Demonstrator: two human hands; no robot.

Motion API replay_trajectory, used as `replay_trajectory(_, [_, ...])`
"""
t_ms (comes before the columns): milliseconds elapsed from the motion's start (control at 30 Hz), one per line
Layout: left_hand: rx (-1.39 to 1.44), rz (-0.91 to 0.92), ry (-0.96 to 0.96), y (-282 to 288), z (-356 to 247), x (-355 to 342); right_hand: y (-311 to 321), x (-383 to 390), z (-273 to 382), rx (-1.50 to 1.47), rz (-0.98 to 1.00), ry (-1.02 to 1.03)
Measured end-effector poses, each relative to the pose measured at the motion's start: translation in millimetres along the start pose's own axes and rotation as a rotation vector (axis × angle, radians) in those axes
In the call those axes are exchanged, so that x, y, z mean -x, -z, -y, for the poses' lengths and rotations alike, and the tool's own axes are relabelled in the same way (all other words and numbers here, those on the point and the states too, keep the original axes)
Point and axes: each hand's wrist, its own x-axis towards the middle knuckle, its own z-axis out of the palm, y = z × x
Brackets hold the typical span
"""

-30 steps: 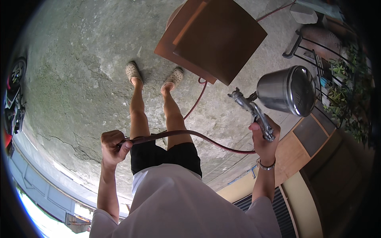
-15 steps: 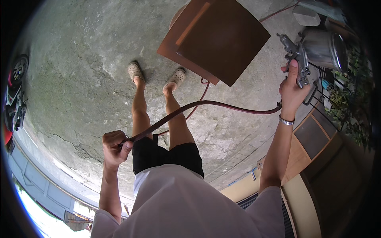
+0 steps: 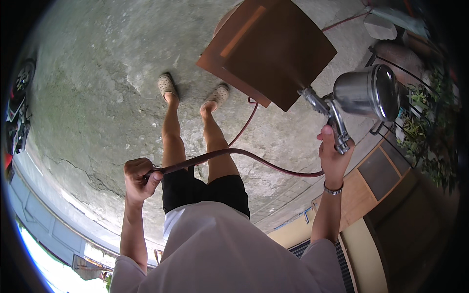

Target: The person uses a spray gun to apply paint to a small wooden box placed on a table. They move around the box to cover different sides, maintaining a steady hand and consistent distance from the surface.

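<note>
My right hand (image 3: 335,155) is wrapped round the handle of a metal spray gun (image 3: 322,105), which carries a shiny silver cup (image 3: 359,93) on top. Its nozzle points at the brown piece of furniture (image 3: 273,53), and a faint mist shows between nozzle and surface. In my left hand (image 3: 140,177), closed in a fist, is the dark red air hose (image 3: 234,151). The hose arches across in front of my legs to the right hand. Its join to the gun is hidden by that hand.
Cracked concrete floor (image 3: 97,112) surrounds my feet. At the far left stands a motorcycle (image 3: 20,115). Leafy plants (image 3: 425,132) and a black metal rack (image 3: 391,66) are at the right, near a pale block (image 3: 380,27). A wooden-framed panel (image 3: 378,173) stands at lower right.
My right hand and the spray gun have moved left and down, bringing the nozzle in front of the brown furniture. Mist now shows. The hose sags lower; my left hand has barely moved.
</note>
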Motion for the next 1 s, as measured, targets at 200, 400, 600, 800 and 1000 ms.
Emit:
replay_trajectory(200, [-0.002,0.024,-0.006,3.9,-0.8,-1.7,3.0,32.7,17.8,-0.006,0.311,0.177])
replay_trajectory(400, [0.007,0.025,-0.011,0.9,-3.1,-5.9,-4.7,-3.3,20.0,0.076,0.15,0.122])
replay_trajectory(600, [0.018,-0.008,0.038,0.4,-3.7,0.0,-8.5,-86.7,20.9,0.047,-0.333,0.11])
replay_trajectory(800, [0.029,-0.031,0.041,-0.7,-0.4,3.9,-1.4,-99.4,30.1,0.0,-0.374,0.093])
replay_trajectory(1000, [0.031,-0.045,0.032,1.2,2.0,3.9,-11.1,-49.3,12.6,-0.041,-0.14,-0.063])
